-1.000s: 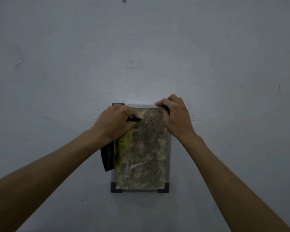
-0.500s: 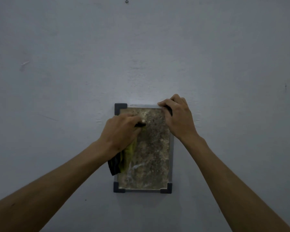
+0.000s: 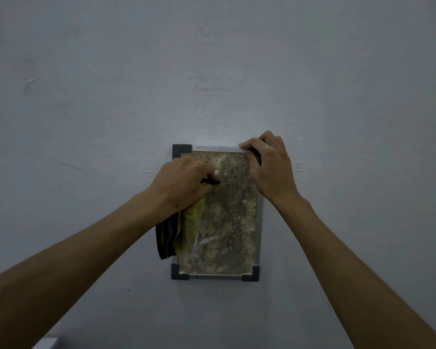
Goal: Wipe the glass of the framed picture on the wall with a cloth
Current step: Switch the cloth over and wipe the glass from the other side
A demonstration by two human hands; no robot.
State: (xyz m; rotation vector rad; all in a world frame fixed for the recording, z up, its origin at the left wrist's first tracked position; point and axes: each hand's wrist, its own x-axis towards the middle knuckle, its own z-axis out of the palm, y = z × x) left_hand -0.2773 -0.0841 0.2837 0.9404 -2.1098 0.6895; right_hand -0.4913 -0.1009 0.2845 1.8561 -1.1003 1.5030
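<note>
A small framed picture (image 3: 227,222) hangs upright on the grey wall, with a pale frame, dark corner pieces and a mottled brown image under glass. My left hand (image 3: 184,183) presses a yellow-green and dark cloth (image 3: 179,233) against the upper left part of the glass; the cloth's loose end hangs down over the left frame edge. My right hand (image 3: 269,167) grips the frame's top right corner, covering that corner piece.
Bare grey wall (image 3: 337,84) surrounds the picture, with faint scuffs and marks. A pale object's corner (image 3: 45,343) shows at the bottom left edge of the view.
My left hand with the cloth slid down and a little right from the top left corner, which now shows. My right hand stayed on the top right corner.
</note>
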